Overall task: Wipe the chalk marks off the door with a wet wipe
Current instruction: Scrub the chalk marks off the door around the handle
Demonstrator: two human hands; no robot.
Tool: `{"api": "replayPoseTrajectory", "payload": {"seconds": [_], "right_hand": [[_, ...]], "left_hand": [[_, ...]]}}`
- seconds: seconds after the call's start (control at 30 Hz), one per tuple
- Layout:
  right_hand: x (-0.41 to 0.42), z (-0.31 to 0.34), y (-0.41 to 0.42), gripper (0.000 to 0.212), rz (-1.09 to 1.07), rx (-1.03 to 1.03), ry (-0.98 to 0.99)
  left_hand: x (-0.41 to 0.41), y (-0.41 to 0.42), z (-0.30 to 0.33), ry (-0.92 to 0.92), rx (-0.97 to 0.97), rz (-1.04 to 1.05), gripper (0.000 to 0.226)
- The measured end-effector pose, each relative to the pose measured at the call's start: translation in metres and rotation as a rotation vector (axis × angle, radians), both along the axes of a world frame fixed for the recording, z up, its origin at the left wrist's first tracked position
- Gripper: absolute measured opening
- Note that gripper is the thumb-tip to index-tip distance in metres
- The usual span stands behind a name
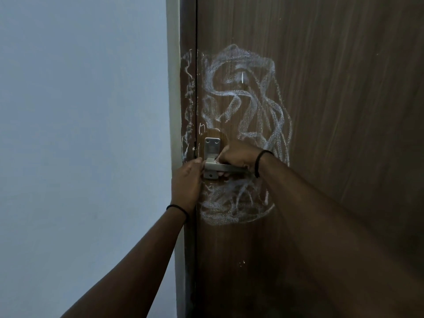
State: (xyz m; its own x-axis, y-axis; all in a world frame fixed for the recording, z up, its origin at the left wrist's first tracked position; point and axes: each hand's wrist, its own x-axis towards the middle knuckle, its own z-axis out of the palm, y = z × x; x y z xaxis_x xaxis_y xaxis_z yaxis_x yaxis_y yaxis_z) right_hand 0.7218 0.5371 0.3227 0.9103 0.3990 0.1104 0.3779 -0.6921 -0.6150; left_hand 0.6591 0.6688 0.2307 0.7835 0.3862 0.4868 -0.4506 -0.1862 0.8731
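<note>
The door (pixel 332 111) is brown, and the white chalk (pixel 245 95) is nearly all on it. A big scribble sits above the handle (pixel 226 167), and a second scribble sits just below the handle. More chalk runs down the frame (pixel 189 99), to the left of the handle. Only a small brown patch right above the handle plate looks clean, so I think the wiping has just begun and most of the job is left. Both hands are at the handle. The right hand (pixel 237 157) is on the handle's right side, with its fingers curled down around the bar. A small pale bit shows by its fingers, and that may be the wipe (pixel 215 162), but it is too small to tell for sure. The left hand (pixel 187 180) is just left of the handle, at the door's edge. Its fingertips touch the handle's left end and look only a little bent. I cannot tell if it holds anything. Each wrist has a thin black band (pixel 260 162).
</note>
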Motion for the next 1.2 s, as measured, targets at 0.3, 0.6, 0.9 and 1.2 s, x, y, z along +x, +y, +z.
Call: {"api": "replayPoseTrajectory", "payload": {"seconds": [0.3,0.6,0.9,1.2], "right_hand": [[0.014,-0.028,-0.049,0.010,0.098,0.352,0.082],[0.017,-0.045,-0.070,0.011,0.083,0.691,0.296],[0.012,-0.025,-0.061,0.024,0.231,0.567,0.406],[0.014,-0.047,-0.088,0.018,0.063,0.833,0.298]], "left_hand": [[0.002,0.004,-0.001,0.006,0.094,0.051,0.031],[0.007,0.006,-0.003,-0.008,0.051,0.043,0.021],[0.005,0.006,-0.001,-0.004,0.087,0.062,0.025],[0.003,0.002,0.001,0.012,0.037,0.043,0.021]]}}
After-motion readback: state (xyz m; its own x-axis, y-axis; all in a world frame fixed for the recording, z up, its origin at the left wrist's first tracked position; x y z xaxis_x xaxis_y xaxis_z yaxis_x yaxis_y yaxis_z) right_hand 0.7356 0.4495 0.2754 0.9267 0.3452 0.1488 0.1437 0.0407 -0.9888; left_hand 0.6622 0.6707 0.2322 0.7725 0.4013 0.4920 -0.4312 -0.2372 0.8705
